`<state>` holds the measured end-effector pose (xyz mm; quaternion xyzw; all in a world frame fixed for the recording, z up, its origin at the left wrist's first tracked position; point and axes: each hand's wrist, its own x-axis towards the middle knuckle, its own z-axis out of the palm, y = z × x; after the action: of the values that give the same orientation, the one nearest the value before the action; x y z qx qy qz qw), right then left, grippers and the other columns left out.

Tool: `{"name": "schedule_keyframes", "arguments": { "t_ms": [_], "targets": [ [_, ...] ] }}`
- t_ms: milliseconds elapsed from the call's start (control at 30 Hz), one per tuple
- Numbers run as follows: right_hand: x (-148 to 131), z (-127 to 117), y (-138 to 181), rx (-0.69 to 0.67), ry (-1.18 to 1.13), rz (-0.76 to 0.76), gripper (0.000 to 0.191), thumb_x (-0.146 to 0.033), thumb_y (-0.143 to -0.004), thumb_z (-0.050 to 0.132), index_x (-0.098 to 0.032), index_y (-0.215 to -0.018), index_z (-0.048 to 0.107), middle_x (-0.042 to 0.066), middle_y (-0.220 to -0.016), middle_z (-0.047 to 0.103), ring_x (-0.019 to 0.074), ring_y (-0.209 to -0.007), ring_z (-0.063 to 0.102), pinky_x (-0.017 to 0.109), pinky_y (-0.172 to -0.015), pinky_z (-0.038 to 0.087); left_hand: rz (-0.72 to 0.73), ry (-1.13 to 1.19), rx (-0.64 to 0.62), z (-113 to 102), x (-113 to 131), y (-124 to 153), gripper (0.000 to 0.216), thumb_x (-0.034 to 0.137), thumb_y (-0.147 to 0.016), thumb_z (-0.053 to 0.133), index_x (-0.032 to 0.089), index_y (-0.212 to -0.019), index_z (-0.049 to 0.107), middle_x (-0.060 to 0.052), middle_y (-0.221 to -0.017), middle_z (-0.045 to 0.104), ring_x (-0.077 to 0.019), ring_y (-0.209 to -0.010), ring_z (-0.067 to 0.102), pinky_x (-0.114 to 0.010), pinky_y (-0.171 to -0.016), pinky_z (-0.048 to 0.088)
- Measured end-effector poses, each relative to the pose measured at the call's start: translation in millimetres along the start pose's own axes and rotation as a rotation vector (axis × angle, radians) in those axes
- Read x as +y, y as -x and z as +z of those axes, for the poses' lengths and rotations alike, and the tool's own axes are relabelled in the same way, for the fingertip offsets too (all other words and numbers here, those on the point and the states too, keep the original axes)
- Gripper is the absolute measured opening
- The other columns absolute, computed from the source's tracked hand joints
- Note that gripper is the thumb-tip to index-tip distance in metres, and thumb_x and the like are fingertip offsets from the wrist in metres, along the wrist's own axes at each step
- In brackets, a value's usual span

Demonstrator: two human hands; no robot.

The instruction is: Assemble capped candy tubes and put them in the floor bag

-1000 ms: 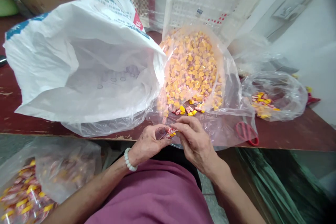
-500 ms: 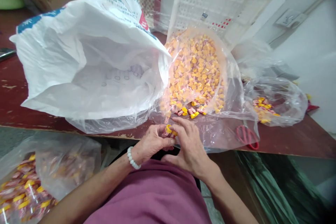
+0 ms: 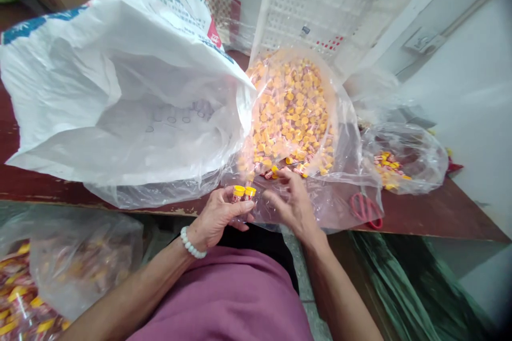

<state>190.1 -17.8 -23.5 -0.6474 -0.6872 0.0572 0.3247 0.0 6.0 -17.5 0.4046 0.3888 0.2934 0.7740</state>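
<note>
Dark red painted wooden worktop (image 3: 36, 181), worn along its front edge, crosses the view before a pale wall. Below it at far left, a clear plastic bag (image 3: 100, 261) contains many yellow-capped pieces. On the worktop at left, a large white plastic sack with blue print (image 3: 172, 138) gapes toward the wearer.

Right of centre along the front edge are the hands. The left hand (image 3: 220, 213) pinches two small clear cylinders with yellow caps and red-and-white contents (image 3: 244, 195), side by side and caps up, between thumb and fingers. Judged by appearance, the cylinders are light, stiff-walled and smooth enough to slip; the side walls just below the caps offer the best hold, with moderate pressure in case the thin walls dent. They lie just to the left of the right hand (image 3: 296, 205), apart from it. That hand is spread, thumb away from fingers, its fingertips by the near edge of a heap of yellow and red-and-white pieces (image 3: 294, 109) in clear film; contact cannot be determined.

Further right, a red looped handle (image 3: 366, 210) lies partly beneath the film, and a smaller clear plastic bag (image 3: 424, 157) holds similar pieces.
</note>
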Motion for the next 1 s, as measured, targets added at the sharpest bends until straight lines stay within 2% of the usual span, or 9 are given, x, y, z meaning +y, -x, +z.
{"name": "schedule_keyframes", "arguments": {
  "t_ms": [100, 233, 367, 467, 567, 733, 867, 933, 1000],
  "targets": [
    [41, 7, -14, 0.125, 0.157, 0.133, 0.025, -0.035, -0.085, 0.055, -0.017, -0.102, 0.06, 0.013, -0.102, 0.061, 0.0249, -0.1, 0.056, 0.042, -0.087, 0.046, 0.056, -0.09, 0.011, 0, 1, 1, 0.033, 0.032, -0.069, 0.071, 0.013, -0.094, 0.06, -0.002, -0.079, 0.061, -0.0132, -0.064, 0.059, -0.025, -0.054, 0.051],
    [60, 15, -16, 0.148, 0.142, 0.15, 0.023, -0.033, -0.086, 0.053, -0.016, -0.098, 0.063, 0.014, -0.099, 0.064, 0.0251, -0.098, 0.058, 0.042, -0.086, 0.046, 0.144, -0.275, 0.04, 4, 1, 1, 0.03, 0.029, -0.069, 0.069, 0.01, -0.092, 0.063, -0.003, -0.077, 0.061, -0.0132, -0.064, 0.056, -0.022, -0.049, 0.048],
    [16, -6, -4, 0.171, 0.022, 0.116, 0.024, -0.036, -0.09, 0.049, -0.019, -0.106, 0.059, 0.008, -0.099, 0.063, 0.0176, -0.09, 0.06, 0.031, -0.075, 0.051, 0.193, -0.418, 0.053, 5, -1, -1, 0.027, 0.024, -0.07, 0.067, 0.011, -0.093, 0.065, -0.004, -0.08, 0.064, -0.013, -0.065, 0.055, -0.021, -0.053, 0.046],
    [-29, -26, 4, 0.066, -0.168, -0.111, 0.02, -0.025, -0.088, 0.054, -0.023, -0.107, 0.06, 0.007, -0.105, 0.057, 0.017, -0.097, 0.058, 0.031, -0.08, 0.051, 0.26, -0.492, 0.01, 7, -3, -2, 0.024, 0.022, -0.072, 0.064, 0.012, -0.094, 0.066, -0.002, -0.08, 0.064, -0.0132, -0.068, 0.054, -0.021, -0.059, 0.044],
    [-55, -33, 7, -0.053, -0.227, -0.272, 0.026, -0.014, -0.088, 0.05, -0.024, -0.111, 0.058, 0.007, -0.104, 0.054, 0.0168, -0.1, 0.056, 0.032, -0.083, 0.051, 0.34, -0.557, -0.041, 10, -4, -3, 0.014, 0.019, -0.073, 0.061, 0.013, -0.084, 0.065, 0.0, -0.074, 0.061, -0.0124, -0.068, 0.051, -0.021, -0.061, 0.041],
    [-56, -31, 8, -0.102, -0.211, -0.318, 0.049, -0.021, -0.085, 0.057, -0.024, -0.131, 0.039, 0.01, -0.123, 0.053, 0.0212, -0.118, 0.049, 0.04, -0.098, 0.044, 0.305, -0.492, -0.056, 10, -6, -4, 0.005, 0.016, -0.071, 0.06, 0.012, -0.073, 0.059, 0.001, -0.068, 0.054, -0.0107, -0.063, 0.045, -0.022, -0.06, 0.038],
    [-53, -24, 12, -0.1, -0.1, -0.303, 0.072, -0.046, -0.065, 0.076, -0.021, -0.122, 0.04, 0.015, -0.133, 0.045, 0.0306, -0.125, 0.041, 0.049, -0.1, 0.038, 0.164, -0.332, -0.037, 11, -3, -2, 0.014, 0.017, -0.064, 0.066, 0.013, -0.075, 0.058, 0.001, -0.066, 0.054, -0.0109, -0.061, 0.046, -0.022, -0.058, 0.038],
    [-52, -15, 16, -0.121, -0.011, -0.302, 0.073, -0.047, -0.059, 0.077, -0.021, -0.117, 0.043, 0.016, -0.133, 0.044, 0.0335, -0.124, 0.04, 0.051, -0.097, 0.036, 0.128, -0.293, -0.039, 13, -2, 0, 0.013, 0.016, -0.063, 0.065, 0.013, -0.072, 0.056, 0.002, -0.064, 0.052, -0.0109, -0.06, 0.045, -0.023, -0.057, 0.038],
    [-53, -3, 19, -0.102, 0.049, -0.3, 0.063, -0.037, -0.059, 0.075, -0.022, -0.113, 0.044, 0.014, -0.129, 0.048, 0.0329, -0.12, 0.043, 0.05, -0.095, 0.035, 0.119, -0.247, -0.072, 15, -3, 2, 0.01, 0.013, -0.062, 0.061, 0.014, -0.068, 0.054, 0.002, -0.064, 0.05, -0.0108, -0.061, 0.044, -0.022, -0.058, 0.038]
  ]
}}
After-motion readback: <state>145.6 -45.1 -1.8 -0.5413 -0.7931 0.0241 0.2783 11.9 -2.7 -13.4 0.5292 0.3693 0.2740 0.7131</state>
